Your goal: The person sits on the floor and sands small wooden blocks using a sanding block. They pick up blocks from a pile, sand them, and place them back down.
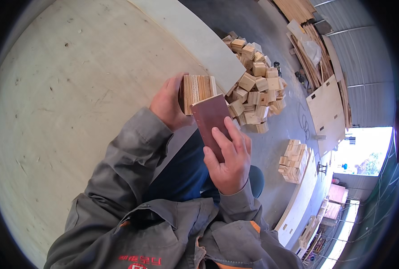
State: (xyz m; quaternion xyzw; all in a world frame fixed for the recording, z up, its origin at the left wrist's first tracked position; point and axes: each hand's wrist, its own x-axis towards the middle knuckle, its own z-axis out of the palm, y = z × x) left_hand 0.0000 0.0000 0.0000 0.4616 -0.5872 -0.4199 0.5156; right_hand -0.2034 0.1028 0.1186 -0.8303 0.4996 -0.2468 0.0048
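My left hand grips a plywood block by its left side, and the striped layers of the block face up. A flat, dark reddish-brown rectangular piece with a pale far edge, like a sanding block, is in my right hand. My right fingers lie along its top and right side, with the thumb by its lower left edge. Its far end overlaps the near right corner of the plywood block. Whether the two touch there is hard to tell. Both hands are in front of my body, beside the large pale board.
A heap of wooden blocks lies on the grey floor beyond my hands. Farther right, a neat stack of blocks stands beside a long pale panel. Plywood sheets lean along the corrugated wall.
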